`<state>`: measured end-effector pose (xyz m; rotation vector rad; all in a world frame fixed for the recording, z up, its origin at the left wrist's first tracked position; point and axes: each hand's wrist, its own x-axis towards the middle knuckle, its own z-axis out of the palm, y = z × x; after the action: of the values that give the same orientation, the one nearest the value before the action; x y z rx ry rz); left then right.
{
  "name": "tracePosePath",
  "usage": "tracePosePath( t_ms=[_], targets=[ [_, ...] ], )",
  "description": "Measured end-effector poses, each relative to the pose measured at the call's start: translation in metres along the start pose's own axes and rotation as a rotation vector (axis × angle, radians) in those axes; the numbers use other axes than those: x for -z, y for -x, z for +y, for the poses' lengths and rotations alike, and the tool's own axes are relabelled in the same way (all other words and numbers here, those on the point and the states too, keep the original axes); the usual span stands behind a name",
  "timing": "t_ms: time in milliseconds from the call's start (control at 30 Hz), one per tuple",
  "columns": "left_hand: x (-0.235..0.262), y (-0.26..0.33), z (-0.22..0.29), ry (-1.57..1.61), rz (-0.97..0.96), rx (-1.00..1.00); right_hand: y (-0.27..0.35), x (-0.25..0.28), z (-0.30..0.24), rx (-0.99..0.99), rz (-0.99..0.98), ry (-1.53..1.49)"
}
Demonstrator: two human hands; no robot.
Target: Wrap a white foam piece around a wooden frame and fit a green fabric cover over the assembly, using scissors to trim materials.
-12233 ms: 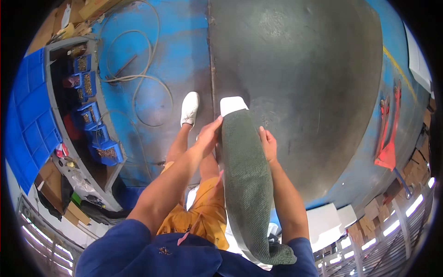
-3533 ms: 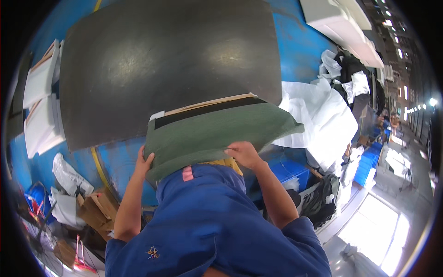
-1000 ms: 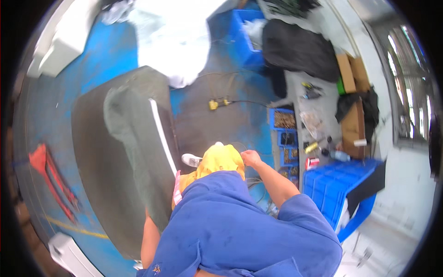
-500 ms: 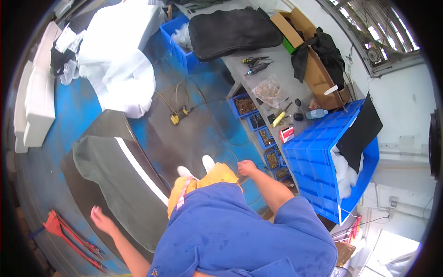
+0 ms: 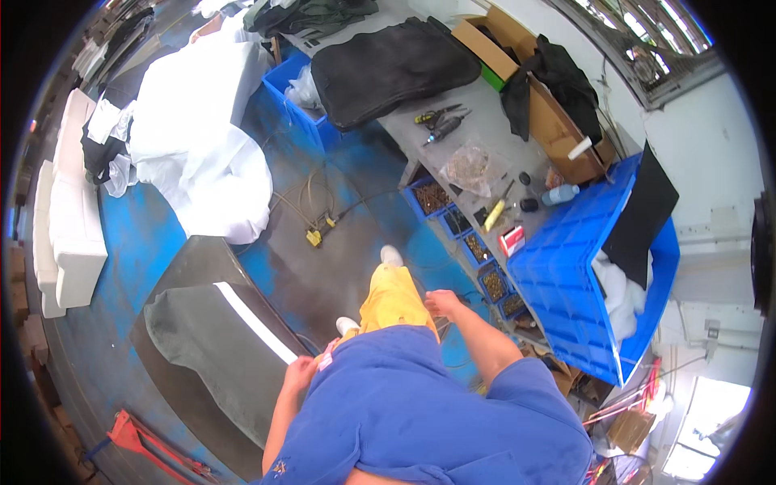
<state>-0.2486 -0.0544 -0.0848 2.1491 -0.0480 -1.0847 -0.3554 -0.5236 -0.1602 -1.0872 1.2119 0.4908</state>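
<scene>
My left hand [image 5: 301, 373] hangs beside my left hip, over the end of a white strip [image 5: 255, 322] on a dark grey-green fabric piece [image 5: 190, 339]. Its fingers are loosely bent and apart, with nothing seen in them. At my right side, my right hand [image 5: 442, 304] is held with its fingers curled in and no object showing. It is nearest to the workbench's small blue parts bins [image 5: 493, 283]. The fabric lies on a dark flat panel [image 5: 194, 257] to my left. I stand in yellow trousers [image 5: 392, 295], one light shoe [image 5: 391, 255] ahead of the other.
A workbench [image 5: 420, 149] on the right bears tools, a plastic bag and a black cushion-like piece [image 5: 392, 69]. A large blue crate [image 5: 566, 267] with white stuffing stands nearer. Cables with a yellow connector [image 5: 319, 233] cross the floor. White-covered bulk [image 5: 202, 162] lies ahead left; red metal handles [image 5: 137, 440] lie nearer.
My left hand has swung in from over the fabric to my hip. One foot has stepped forward. My right hand stays at my side, and the view has shifted slightly.
</scene>
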Motion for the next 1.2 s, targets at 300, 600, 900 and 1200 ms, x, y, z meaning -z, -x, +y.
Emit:
tracePosePath(
  t_ms=[300,600,900,1200],
  targets=[
    [-0.019,-0.017,0.044,0.461,0.371,0.579,-0.206,0.052,-0.285,0.383,0.168,-0.128],
    [-0.089,-0.039,0.204,0.326,0.319,0.716,-0.398,0.099,-0.541,0.28,0.276,-0.239],
    [-0.123,-0.068,0.294,0.503,0.439,0.758,-0.433,0.13,-0.586,-0.038,0.307,0.168],
    [-0.168,-0.038,0.26,0.585,0.563,0.802,-0.329,0.093,-0.533,0.251,0.181,0.302]
  ],
)
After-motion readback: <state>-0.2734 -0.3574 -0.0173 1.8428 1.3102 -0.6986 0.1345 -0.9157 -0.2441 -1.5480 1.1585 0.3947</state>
